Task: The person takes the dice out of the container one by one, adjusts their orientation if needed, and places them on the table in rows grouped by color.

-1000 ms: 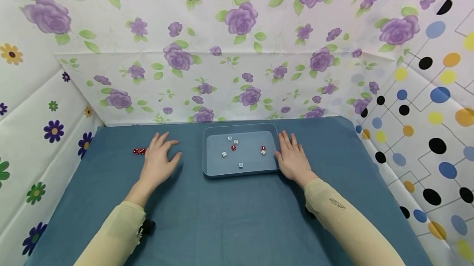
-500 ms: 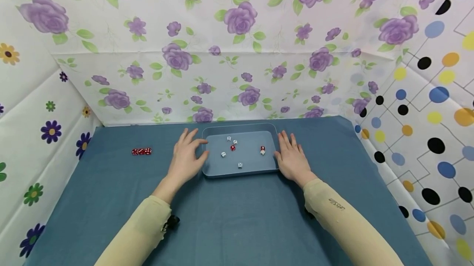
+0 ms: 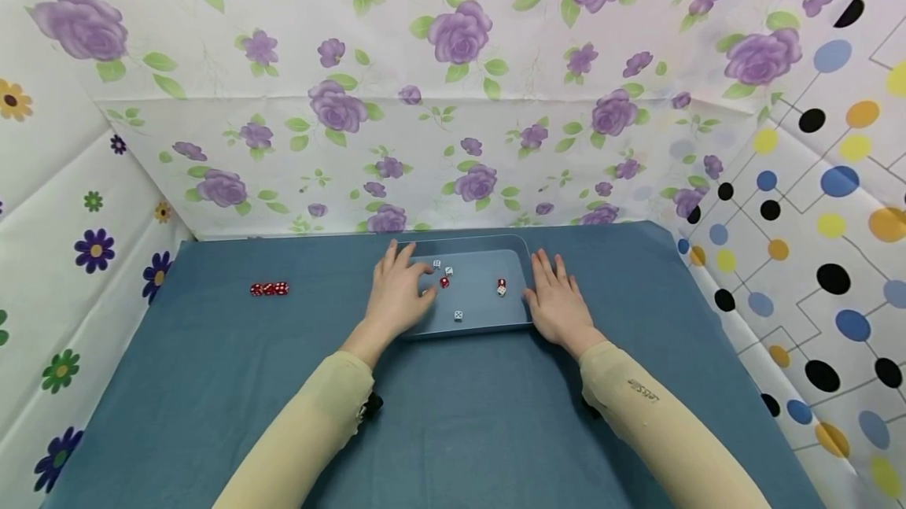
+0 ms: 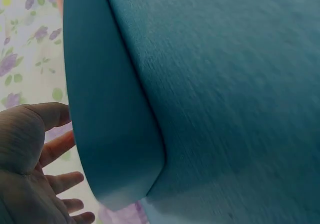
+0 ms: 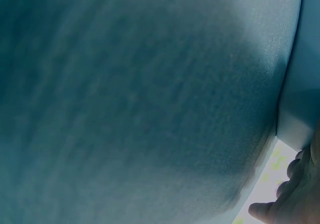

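My left hand (image 3: 398, 290) hovers over the left end of a shallow blue-grey tray (image 3: 488, 245), its thumb and forefinger apart and nothing visible between them. Close to its fingertips lie two white dice (image 3: 449, 271) and a red die (image 3: 444, 282). Another white die beside the thumb is mostly hidden by the hand. Nearer the tray's front edge sits a white die (image 3: 458, 315). Toward the right, a red die and a white die (image 3: 501, 291) lie together. My right hand (image 3: 562, 300) rests with straight fingers along the tray's right edge. In the left wrist view, spread fingers (image 4: 62, 183) show beside the tray wall.
A row of red dice (image 3: 269, 289) lies on the blue tablecloth (image 3: 453, 414) left of the tray. A flowered cloth wall (image 3: 396, 123) rises behind the table, and patterned cloths hang at both sides.
My left hand has moved right, from beside the row of red dice to over the tray's left end, uncovering that row. The right hand has stayed at the tray's right edge.
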`<move>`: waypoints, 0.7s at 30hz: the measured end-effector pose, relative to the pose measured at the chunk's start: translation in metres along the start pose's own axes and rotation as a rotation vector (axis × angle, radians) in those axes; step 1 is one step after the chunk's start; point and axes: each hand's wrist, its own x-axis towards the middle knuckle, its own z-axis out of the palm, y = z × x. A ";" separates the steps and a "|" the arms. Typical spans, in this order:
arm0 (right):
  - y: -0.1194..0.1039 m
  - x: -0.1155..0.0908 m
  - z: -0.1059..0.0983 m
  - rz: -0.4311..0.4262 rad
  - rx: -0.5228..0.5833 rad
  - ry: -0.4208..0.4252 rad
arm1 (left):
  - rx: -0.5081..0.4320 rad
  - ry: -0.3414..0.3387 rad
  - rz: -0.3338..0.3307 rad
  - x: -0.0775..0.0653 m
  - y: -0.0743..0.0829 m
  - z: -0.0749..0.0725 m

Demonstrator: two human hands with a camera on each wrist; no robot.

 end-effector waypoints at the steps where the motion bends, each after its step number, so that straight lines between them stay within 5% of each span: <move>1: 0.000 0.000 0.000 0.000 0.000 -0.001 | 0.013 -0.003 -0.004 0.002 0.001 0.002; 21: -0.001 0.001 0.001 0.005 0.005 0.011 | 0.227 -0.044 -0.033 0.025 0.016 0.033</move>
